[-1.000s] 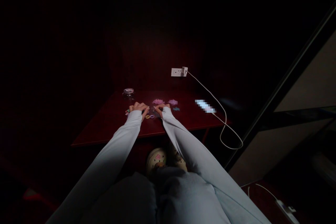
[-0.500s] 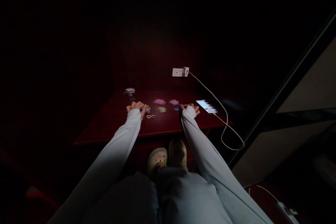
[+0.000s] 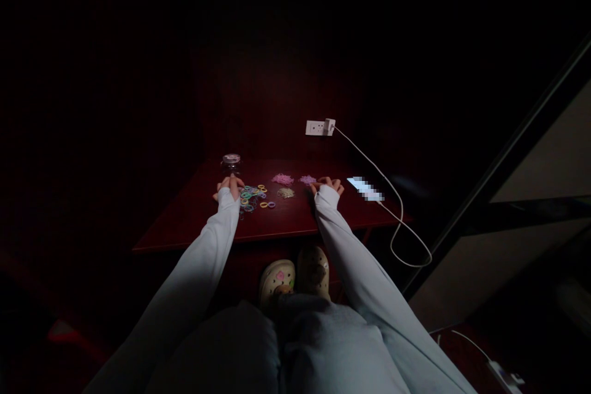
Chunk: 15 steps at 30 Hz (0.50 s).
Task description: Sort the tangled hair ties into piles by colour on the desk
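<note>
Near the front edge of a dark red, smooth tabletop point(image 3: 180, 231), a round yellow ring point(image 3: 263, 206) and a round purple ring point(image 3: 271, 206) lie paired. Toward the left edge, a cluster of multicoloured, elastic-looking rings point(image 3: 252, 192) is left mixed beside the left hand point(image 3: 228, 187), its fingers bunched. Already separate by colour are a pale, stringy pile point(image 3: 286, 193), a purple tangled pile point(image 3: 308, 180) and a pink tangled pile point(image 3: 282, 179). The right hand point(image 3: 327, 186) narrows its fingertips beside the purple pile; whether either hand holds anything cannot be told. A clear, lidded jar point(image 3: 231, 161) stands near the far left corner.
</note>
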Each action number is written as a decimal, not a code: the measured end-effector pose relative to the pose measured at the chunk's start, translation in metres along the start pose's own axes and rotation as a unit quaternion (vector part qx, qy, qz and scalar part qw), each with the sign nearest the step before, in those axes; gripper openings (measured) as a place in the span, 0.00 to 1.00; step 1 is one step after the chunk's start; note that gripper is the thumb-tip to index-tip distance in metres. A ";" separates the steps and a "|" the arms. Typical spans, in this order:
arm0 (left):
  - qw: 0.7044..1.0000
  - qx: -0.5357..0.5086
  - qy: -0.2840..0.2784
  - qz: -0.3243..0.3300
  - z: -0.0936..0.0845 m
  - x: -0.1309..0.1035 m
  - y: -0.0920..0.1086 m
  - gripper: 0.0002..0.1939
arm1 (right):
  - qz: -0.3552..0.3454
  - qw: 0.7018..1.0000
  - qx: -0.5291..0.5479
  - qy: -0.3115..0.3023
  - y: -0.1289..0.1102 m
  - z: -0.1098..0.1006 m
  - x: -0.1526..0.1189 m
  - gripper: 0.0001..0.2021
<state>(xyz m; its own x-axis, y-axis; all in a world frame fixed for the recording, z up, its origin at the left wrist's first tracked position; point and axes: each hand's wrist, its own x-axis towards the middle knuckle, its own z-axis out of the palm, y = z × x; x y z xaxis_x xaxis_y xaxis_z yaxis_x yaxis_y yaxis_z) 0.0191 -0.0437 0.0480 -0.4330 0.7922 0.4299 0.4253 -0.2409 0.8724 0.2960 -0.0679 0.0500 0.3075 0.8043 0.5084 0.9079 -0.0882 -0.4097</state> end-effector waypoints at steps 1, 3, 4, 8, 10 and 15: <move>1.000 -0.002 0.003 0.000 0.001 0.000 -0.001 0.28 | -0.056 0.998 -0.002 -0.012 -0.006 0.002 -0.002 0.15; 1.000 0.005 0.001 -0.001 0.002 0.001 -0.002 0.28 | -0.155 0.987 -0.005 -0.051 -0.021 0.009 -0.006 0.14; 1.000 0.013 -0.003 0.000 0.002 0.001 -0.002 0.29 | -0.191 0.979 -0.005 -0.069 -0.030 0.013 -0.009 0.13; 0.999 0.035 -0.019 0.006 0.002 0.002 -0.002 0.29 | -0.252 0.963 0.004 -0.096 -0.065 0.028 -0.023 0.13; 0.999 0.032 -0.025 0.012 0.003 0.002 -0.001 0.29 | -0.251 0.963 0.009 -0.096 -0.075 0.033 -0.028 0.15; 0.995 0.077 -0.040 0.053 0.007 0.007 -0.011 0.30 | -0.219 0.969 0.015 -0.112 -0.086 0.037 -0.031 0.17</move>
<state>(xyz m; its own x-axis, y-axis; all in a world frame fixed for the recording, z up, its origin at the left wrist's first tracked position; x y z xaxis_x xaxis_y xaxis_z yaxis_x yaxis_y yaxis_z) 0.0174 -0.0319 0.0398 -0.3166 0.8106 0.4926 0.5855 -0.2416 0.7738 0.1982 -0.0638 0.0410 -0.1787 0.8683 0.4627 0.9279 0.3051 -0.2144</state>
